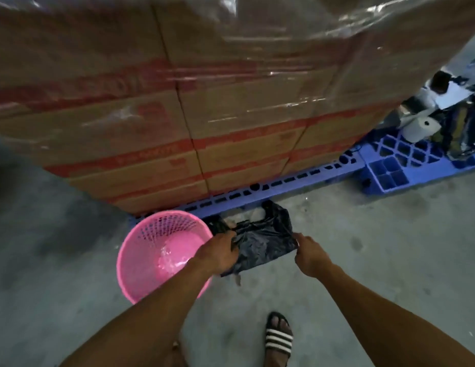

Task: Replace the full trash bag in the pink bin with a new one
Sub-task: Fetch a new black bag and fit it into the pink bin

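Observation:
The pink perforated bin (pixel 141 250) stands on the concrete floor at lower left, with no bag in it and its pink bottom showing. Just right of it a black trash bag (pixel 263 242) is stretched between my hands above the floor. My left hand (pixel 218 254) grips the bag's left edge, over the bin's right rim. My right hand (pixel 310 256) pinches the bag's right edge. More black bag plastic (pixel 276 210) lies behind, against the pallet; whether it is the same bag I cannot tell.
A tall stack of shrink-wrapped cardboard boxes (pixel 204 115) on a blue plastic pallet (pixel 297 181) rises right behind the bin. A second blue pallet (pixel 406 160) at right carries white rolls (pixel 422 128) and clutter. My sandalled foot (pixel 278 337) stands on the floor below.

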`<action>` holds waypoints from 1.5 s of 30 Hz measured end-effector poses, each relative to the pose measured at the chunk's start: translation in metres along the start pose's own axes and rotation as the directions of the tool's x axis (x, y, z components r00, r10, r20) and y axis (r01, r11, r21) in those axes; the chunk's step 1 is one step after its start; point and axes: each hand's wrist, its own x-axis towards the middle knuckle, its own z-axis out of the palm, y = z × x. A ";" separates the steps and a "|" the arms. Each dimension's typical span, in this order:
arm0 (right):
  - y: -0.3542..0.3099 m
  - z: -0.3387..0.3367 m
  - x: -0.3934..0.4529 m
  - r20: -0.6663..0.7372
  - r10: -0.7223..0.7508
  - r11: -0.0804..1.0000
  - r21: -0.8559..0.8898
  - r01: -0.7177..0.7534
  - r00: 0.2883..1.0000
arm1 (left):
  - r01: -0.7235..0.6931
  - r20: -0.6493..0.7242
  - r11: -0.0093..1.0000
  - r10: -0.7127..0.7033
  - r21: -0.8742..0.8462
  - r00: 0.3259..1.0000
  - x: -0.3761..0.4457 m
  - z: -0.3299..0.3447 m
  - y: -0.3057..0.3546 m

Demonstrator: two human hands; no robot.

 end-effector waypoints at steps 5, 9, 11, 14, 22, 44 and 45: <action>0.064 0.065 0.119 0.044 -0.059 0.997 -0.056 0.061 0.997 | 0.093 -0.077 0.995 -0.090 0.039 0.993 0.111 0.096 -0.027; 0.088 0.117 0.214 0.026 -0.137 0.969 -0.206 0.140 0.990 | 0.127 -0.126 0.975 -0.106 0.181 0.986 0.201 0.163 -0.052; 0.094 0.139 0.254 0.026 -0.186 0.911 -0.371 0.182 0.982 | 0.131 -0.153 0.959 -0.094 0.253 0.984 0.243 0.189 -0.068; 0.097 0.162 0.313 0.004 -0.336 0.725 -0.638 0.261 0.942 | 0.144 -0.182 0.922 -0.082 0.359 0.980 0.304 0.215 -0.095; 0.113 0.192 0.421 -0.014 -0.400 0.383 -0.911 0.153 0.917 | 0.274 -0.170 0.661 -0.219 0.699 0.961 0.386 0.240 -0.144; 0.090 0.115 0.271 -0.529 -0.212 0.977 -0.113 0.180 0.821 | 0.332 -0.694 0.804 0.133 0.493 0.708 0.258 0.209 -0.105; 0.094 0.109 0.268 -0.507 -0.129 0.986 -0.160 0.054 0.852 | 0.317 -0.705 0.823 0.136 0.471 0.696 0.250 0.208 -0.104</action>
